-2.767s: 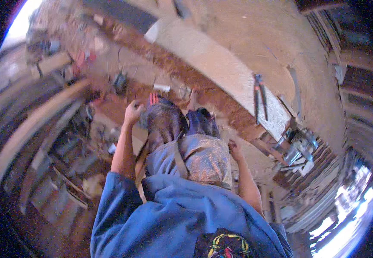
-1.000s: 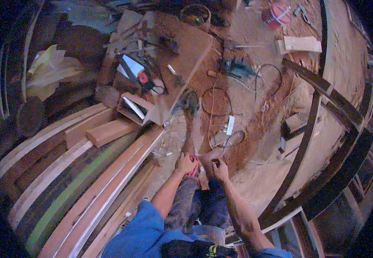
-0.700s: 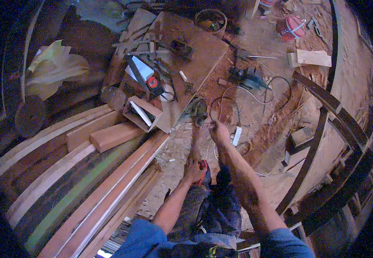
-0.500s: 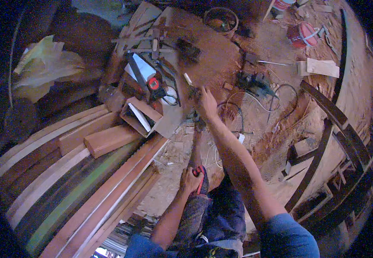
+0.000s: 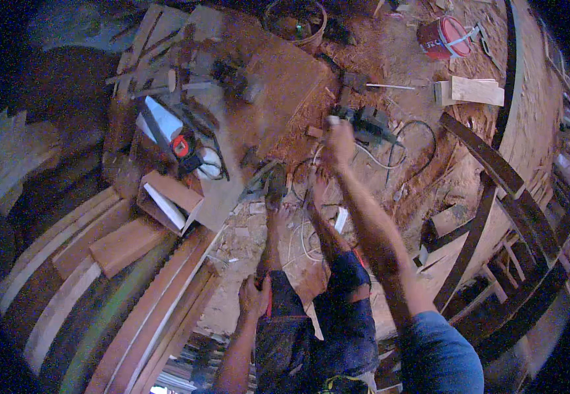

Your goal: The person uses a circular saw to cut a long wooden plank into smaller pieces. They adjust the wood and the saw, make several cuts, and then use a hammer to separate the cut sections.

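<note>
My right hand [image 5: 339, 146] is stretched forward over the far end of my lower legs, fingers closed. A small pale stick [image 5: 333, 121] pokes out past its fingertips; what kind it is I cannot make out. Just beyond lies a dark power tool [image 5: 371, 123] with a cord on the dusty ground. Beside my left knee my left hand [image 5: 253, 297] is closed, next to a red strip [image 5: 269, 303]. Whatever it holds, if anything, is hidden. On the cluttered board to the left rests a red and black tape measure [image 5: 181, 146].
Long timber pieces [image 5: 130, 243] lie at the left, by an open-ended wooden box [image 5: 173, 197]. A red bucket [image 5: 439, 39], pale boards [image 5: 475, 91] and a round basket [image 5: 308, 43] stand farther off. Curved dark wooden frames [image 5: 495, 164] fill the right.
My right hand has moved right with the pale stick, away from the board and toward the power tool. My left hand has drawn back a little toward me. The view has shifted too.
</note>
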### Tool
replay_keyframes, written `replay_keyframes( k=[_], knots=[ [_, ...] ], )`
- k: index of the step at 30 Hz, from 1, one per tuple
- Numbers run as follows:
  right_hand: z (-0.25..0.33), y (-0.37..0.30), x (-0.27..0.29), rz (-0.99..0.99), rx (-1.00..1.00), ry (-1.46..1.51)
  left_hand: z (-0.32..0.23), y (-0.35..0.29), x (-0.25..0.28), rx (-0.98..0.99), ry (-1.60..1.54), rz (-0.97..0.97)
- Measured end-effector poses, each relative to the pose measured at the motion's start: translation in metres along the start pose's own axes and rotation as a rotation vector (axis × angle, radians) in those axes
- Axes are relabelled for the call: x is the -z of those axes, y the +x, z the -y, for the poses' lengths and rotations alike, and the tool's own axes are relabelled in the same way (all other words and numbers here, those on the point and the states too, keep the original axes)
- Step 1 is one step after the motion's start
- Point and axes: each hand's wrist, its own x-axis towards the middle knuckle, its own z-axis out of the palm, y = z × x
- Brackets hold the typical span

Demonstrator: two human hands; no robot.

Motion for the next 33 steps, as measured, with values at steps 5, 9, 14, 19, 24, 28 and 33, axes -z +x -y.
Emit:
replay_keyframes(
  k=[5, 9, 14, 19, 24, 28, 33],
  knots=[
    [-0.176, 0.104, 0.065, -0.088, 0.033, -0.500, -0.010, 0.021, 0.017, -0.163, -0.113, -0.025],
    [-0.231, 0.135, 0.064, 0.201, 0.063, -0.636, 0.018, 0.052, -0.004, -0.386, -0.363, -0.061],
    [-0.253, 0.114, 0.068, 0.265, 0.082, -0.635, -0.024, 0.057, 0.022, -0.265, -0.141, 0.053],
    [-0.147, 0.018, 0.082, 0.292, -0.163, -0.294, -0.030, 0.028, 0.023, -0.497, 0.034, -0.119],
    [-0.093, -0.124, 0.195, 0.187, -0.376, 0.029, 0.019, 0.036, 0.001, -0.422, 0.009, -0.050],
    [-0.071, -0.273, 0.294, -0.110, -0.358, 0.393, 0.029, 0.014, 0.036, -0.363, 0.163, 0.159],
    [0.020, -0.409, 0.407, -0.415, -0.537, 0.512, -0.029, -0.086, 0.058, -0.775, 0.077, -0.240]
  ],
)
